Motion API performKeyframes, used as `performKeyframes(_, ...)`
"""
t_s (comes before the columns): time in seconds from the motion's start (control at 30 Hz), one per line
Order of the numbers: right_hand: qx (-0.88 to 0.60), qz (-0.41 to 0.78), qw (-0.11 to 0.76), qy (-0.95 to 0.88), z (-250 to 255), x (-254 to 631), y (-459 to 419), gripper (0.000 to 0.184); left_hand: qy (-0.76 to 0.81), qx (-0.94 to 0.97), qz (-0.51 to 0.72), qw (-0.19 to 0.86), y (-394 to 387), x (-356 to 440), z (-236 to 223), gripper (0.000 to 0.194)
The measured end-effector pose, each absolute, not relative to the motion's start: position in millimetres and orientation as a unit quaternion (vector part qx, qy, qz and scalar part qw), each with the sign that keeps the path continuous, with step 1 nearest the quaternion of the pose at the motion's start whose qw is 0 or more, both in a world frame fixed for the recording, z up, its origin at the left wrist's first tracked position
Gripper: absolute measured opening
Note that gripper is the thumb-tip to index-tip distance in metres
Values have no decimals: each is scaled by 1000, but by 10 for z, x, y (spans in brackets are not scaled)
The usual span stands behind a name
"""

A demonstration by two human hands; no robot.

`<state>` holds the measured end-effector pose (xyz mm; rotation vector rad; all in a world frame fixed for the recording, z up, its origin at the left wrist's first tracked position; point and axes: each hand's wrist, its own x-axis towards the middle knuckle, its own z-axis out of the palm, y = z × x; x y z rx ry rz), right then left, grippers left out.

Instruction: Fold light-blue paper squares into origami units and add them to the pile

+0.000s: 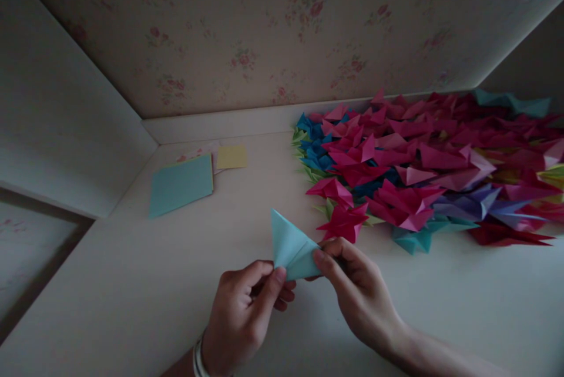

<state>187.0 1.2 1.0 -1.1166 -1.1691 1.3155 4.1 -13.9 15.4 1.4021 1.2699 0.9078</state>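
A light-blue sheet of origami paper [288,245], partly folded with one pointed corner standing up, is held above the white desk. My left hand [249,306] pinches its lower left edge between thumb and forefinger, the other fingers curled beneath. On the paper's right end, my right hand [352,289] is closed with the thumb on the front face; its fingertips behind the paper are largely hidden. Crease lines run across the paper between the two thumbs. A light band circles my left wrist.
Many folded paper pieces in pink, red, blue, purple and green form a pile [396,160] at the right against the wall. Left on the desk [132,283] lie a stack of light-blue paper [181,185] and a small yellow paper square [232,157]. A white panel [61,83] borders the left side.
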Motion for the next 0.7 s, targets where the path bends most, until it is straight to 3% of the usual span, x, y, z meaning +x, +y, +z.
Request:
performKeyframes(0.27,-423,606,508,-442,23,1834,25,20,539,549,381,513,-116,17,151,29)
performKeyframes(0.37,-410,627,487,-449,18,1832,18,25,538,539,378,526,-101,15,163,30)
performKeyframes(0.53,-424,594,490,-476,-2,1843,8,23,533,544,384,522,-113,26,154,23)
performKeyframes(0.7,-428,596,503,-456,25,1866,21,24,547,538,404,498,-162,17,86,54)
